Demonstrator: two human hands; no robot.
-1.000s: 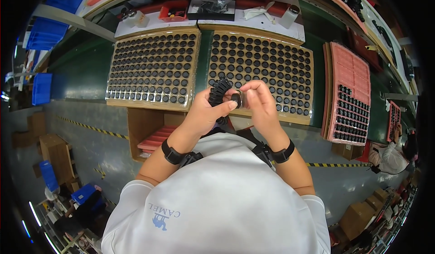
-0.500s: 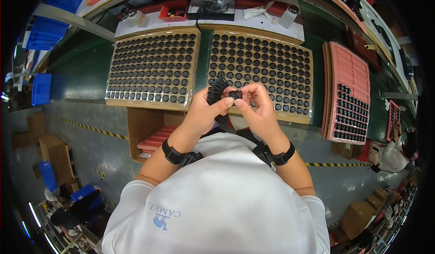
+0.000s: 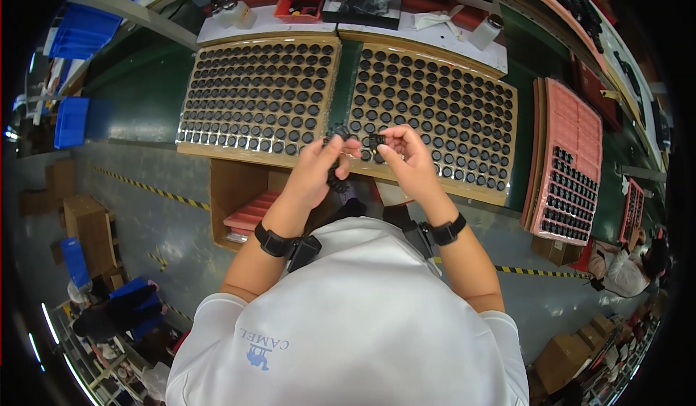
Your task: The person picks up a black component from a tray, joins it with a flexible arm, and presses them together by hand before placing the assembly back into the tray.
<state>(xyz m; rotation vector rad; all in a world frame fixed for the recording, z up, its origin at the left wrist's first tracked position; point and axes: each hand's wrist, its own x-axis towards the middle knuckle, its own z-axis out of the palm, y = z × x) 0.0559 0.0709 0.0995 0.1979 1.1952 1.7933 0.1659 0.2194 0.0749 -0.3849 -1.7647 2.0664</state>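
Note:
My left hand (image 3: 313, 168) is closed around a curved bundle of black ribbed rings (image 3: 336, 180), its lower end hanging below my fingers. A small black cylindrical part (image 3: 375, 142) is pinched between the thumb and fingers of my right hand (image 3: 410, 158). A narrow gap separates the fingertips of the two hands. Both are held over the front edge of the right-hand cardboard tray (image 3: 464, 190), which carries rows of round black parts. Beside it on the left lies a similar filled tray (image 3: 250, 156). Part of the bundle is hidden by my left fingers.
Pink trays (image 3: 576, 119), partly filled with black parts, stand at the right. Along the back are a red bin (image 3: 299, 7), a black box (image 3: 361, 16) and clear bottles (image 3: 486, 33). Below the bench, a wooden compartment (image 3: 221, 196) holds pink trays. Another person (image 3: 623, 267) is at far right.
My hands have moved slightly apart. The small black part was between both hands' fingertips and is now in my right hand only. The bench has shifted right in the view.

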